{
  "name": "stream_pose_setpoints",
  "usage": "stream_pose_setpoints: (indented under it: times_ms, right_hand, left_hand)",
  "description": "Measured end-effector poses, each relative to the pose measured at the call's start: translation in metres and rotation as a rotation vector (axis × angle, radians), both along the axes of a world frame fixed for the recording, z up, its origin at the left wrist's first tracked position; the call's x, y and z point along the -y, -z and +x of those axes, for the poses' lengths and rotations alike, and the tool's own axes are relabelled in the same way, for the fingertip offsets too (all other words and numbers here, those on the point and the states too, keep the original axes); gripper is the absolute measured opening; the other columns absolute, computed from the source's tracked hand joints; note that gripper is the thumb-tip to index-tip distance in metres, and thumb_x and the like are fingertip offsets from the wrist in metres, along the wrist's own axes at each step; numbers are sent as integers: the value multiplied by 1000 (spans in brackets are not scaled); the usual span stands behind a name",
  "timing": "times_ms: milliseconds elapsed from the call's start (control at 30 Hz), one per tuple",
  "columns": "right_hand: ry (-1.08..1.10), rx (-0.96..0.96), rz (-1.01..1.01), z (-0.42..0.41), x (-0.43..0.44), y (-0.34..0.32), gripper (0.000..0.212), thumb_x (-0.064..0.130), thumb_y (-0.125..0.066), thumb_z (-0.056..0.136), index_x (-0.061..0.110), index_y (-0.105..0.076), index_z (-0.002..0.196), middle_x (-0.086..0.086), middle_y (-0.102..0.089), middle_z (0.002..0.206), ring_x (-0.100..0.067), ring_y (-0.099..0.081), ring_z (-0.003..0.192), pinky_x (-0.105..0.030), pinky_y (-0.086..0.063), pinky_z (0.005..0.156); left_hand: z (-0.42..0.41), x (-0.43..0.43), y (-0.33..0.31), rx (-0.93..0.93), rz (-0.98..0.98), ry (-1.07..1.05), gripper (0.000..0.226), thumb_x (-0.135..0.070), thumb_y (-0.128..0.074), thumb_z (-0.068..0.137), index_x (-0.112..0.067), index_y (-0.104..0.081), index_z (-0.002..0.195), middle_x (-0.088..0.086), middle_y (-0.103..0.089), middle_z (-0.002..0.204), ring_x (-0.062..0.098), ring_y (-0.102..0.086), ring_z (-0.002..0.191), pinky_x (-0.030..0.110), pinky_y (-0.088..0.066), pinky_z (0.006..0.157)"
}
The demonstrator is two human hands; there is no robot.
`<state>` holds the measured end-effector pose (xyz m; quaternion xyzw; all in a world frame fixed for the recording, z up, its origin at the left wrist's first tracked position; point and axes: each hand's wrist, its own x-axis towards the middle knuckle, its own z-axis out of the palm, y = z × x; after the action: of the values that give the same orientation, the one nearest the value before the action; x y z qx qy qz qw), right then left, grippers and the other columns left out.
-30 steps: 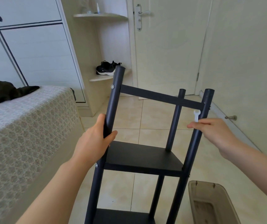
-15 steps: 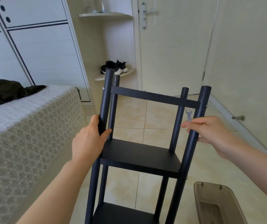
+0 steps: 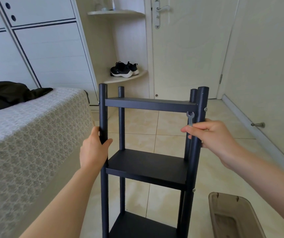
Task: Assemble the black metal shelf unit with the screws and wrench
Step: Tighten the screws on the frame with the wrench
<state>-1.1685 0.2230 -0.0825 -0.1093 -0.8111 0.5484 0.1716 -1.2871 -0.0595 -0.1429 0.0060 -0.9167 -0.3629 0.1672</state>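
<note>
Shelf unit (image 3: pixel 148 166) stands upright on the tiled floor (image 3: pixel 141 133), directly in front of you, between the bed (image 3: pixel 26 134) on your left and a brown plastic bin (image 3: pixel 230 219) at lower right. Four round black posts; top shelf, middle shelf and a lower shelf all sit in place between them.

Your left hand (image 3: pixel 93 148) is closed around the near left post (image 3: pixel 103 152), gripping it between the top shelf and the middle shelf, thumb on the inner side, fingers wrapped round the outer side. The hand sits just above the middle shelf's left edge.

Your right hand (image 3: pixel 210 134) is at the near right post (image 3: pixel 197 152), at about the same height as the left. Thumb and forefinger are pinched together on the lower end of a small silver wrench (image 3: pixel 190 118). The wrench points straight up, its open jaw end just beneath the top shelf's front edge and just beside the post on its inner side. The other fingers curl behind the post; whether they press on it, you cannot tell from this view.

Screw heads show on the outer faces of the posts: one (image 3: pixel 205 109) on the right post at top-shelf level, above your right hand, and one at middle-shelf level lower down. A small one shows on the left post at top-shelf level.

Behind the unit: closed door (image 3: pixel 189 57), corner shelf with black shoes (image 3: pixel 124 69).
</note>
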Motion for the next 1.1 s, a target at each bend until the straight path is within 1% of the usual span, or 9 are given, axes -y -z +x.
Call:
stream_pose_setpoints:
  times_ms: [167,400,533,667,733,800,900,1033,1100]
  right_hand:
    - [-17,-42,23,3,2,-4,11,31,-70,87,34,-79,81,-7,-66,91,-15,-62,92,-42,-51,93]
    - [-97,-145,48,8,13,-19,11,28,-70,86,33,-80,85,-9,-63,94,-11,-62,91,-19,-44,82]
    - [-158,-176,66,12,19,-28,12,27,-69,88,33,-80,87,-10,-65,98,-13,-61,100,-24,-46,91]
    - [-239,-180,37,15,18,-36,12,25,-69,88,30,-80,86,4,-74,97,0,-64,104,-19,-44,91]
    - [-297,-162,55,16,17,-40,12,29,-68,87,28,-80,87,3,-76,99,-1,-64,108,-19,-44,93]
    - [-345,-143,68,16,16,-43,13,32,-67,88,32,-80,91,0,-75,104,-5,-64,110,-24,-47,98]
    - [-401,-145,50,15,19,-45,14,30,-66,89,32,-79,94,20,-73,102,9,-61,107,-18,-44,96]
    - [-386,-145,71,8,25,-47,16,40,-65,87,34,-79,92,-7,-72,109,-13,-64,109,-5,-45,85]
    - [-401,-139,57,5,28,-47,15,37,-64,90,37,-77,96,16,-74,103,9,-62,104,-4,-42,84]
  left_hand:
    - [-6,-1,3,9,57,-5,42,-25,-70,94,-16,-51,130,12,-67,121,35,-62,107,42,-50,82]
    - [-9,-2,0,56,138,-9,38,-22,-66,97,-8,-53,130,12,-65,120,32,-60,106,41,-48,84]
    - [-10,-4,-5,131,166,24,29,-25,-52,104,-8,-55,127,13,-66,118,24,-56,92,35,-42,75]
    - [-8,-4,-6,250,63,47,66,-19,-53,102,-12,-18,158,17,-59,125,26,-59,89,30,-43,68]
    - [-7,1,-4,290,8,46,85,-17,-55,100,-16,4,161,7,-54,94,19,-53,73,27,-40,56]
    - [-6,7,-2,304,-59,42,91,-17,-56,99,-19,12,160,-3,-41,80,11,-42,63,24,-36,52]
    - [-2,9,-2,322,-149,57,90,-19,-55,99,-15,11,159,13,-55,109,20,-50,76,32,-44,65]
    - [8,1,-13,273,-295,141,78,-20,-54,98,-13,-7,160,15,-44,149,29,-55,114,40,-50,90]
    - [18,-7,-17,235,-315,239,74,-23,-56,99,-19,-14,161,8,-32,161,28,-48,134,38,-43,109]
